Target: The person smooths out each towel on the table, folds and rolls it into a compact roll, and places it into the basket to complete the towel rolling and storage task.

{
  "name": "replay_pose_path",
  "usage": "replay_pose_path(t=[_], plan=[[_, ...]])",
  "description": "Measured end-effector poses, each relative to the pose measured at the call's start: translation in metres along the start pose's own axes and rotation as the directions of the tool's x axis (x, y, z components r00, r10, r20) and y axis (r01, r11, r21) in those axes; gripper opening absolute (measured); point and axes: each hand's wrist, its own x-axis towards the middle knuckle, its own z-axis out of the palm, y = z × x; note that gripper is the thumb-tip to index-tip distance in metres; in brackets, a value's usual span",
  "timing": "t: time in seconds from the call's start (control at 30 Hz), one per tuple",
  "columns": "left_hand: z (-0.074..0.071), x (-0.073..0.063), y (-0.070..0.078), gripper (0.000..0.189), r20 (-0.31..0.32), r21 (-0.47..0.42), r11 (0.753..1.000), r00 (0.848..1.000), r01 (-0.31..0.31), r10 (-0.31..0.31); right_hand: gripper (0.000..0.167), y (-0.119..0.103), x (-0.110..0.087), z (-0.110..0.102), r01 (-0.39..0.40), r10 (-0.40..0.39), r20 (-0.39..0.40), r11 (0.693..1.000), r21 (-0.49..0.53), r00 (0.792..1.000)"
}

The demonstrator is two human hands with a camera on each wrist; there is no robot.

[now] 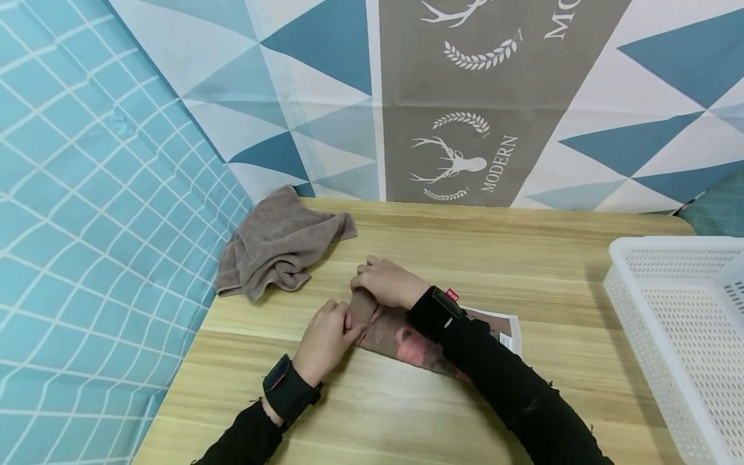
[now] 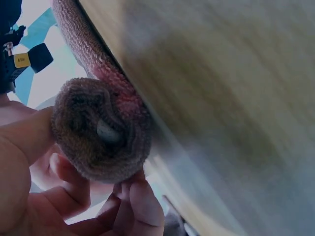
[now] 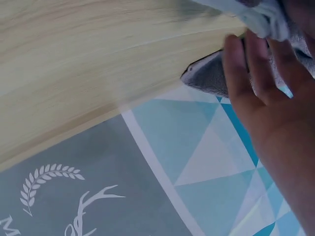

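A brown towel point(image 1: 386, 332) with a pink pattern, white edging and a small label lies on the table, partly rolled up from its left end. My left hand point(image 1: 322, 339) grips the near end of the roll point(image 1: 363, 306), thumb to one side and fingers curled at the other. In the left wrist view, the spiral end of the towel roll point(image 2: 74, 128) faces the camera, with a pale bit at its core. My right hand point(image 1: 389, 283) holds the roll's far end with bent fingers. White towel edging point(image 3: 263, 22) shows by the fingertips in the right wrist view.
A crumpled grey-brown cloth point(image 1: 279, 245) lies at the back left, near the blue gridded side covering point(image 1: 116, 213). At the right stands a white perforated plastic basket point(image 1: 624, 284). A patterned covering point(image 1: 325, 97) rises behind the wooden table point(image 1: 558, 258).
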Motion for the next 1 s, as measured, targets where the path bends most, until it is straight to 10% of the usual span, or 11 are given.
replay_pose_path(t=[0.2,0.5,0.77,1.0], plan=[[0.001,-0.003,0.0,0.041,-0.113,0.102,0.993,0.991,-0.055,0.067,0.023,0.001,0.003,0.003,0.055,-0.062,-0.096,0.995,-0.078,0.993],[0.007,0.001,-0.008,0.016,-0.264,0.433,0.881,0.907,-0.193,0.328,0.019,0.003,0.003,0.022,0.061,-0.108,-0.259,0.982,-0.181,0.96],[-0.015,-0.003,-0.011,0.021,-0.187,0.131,0.975,0.961,-0.18,0.203,0.021,0.005,0.001,0.008,0.11,-0.125,-0.174,0.99,-0.092,0.977],[-0.023,-0.004,-0.025,0.024,-0.114,-0.078,0.986,0.983,-0.15,0.141,0.006,0.011,-0.008,-0.009,0.11,-0.107,-0.035,0.992,0.068,0.994]])
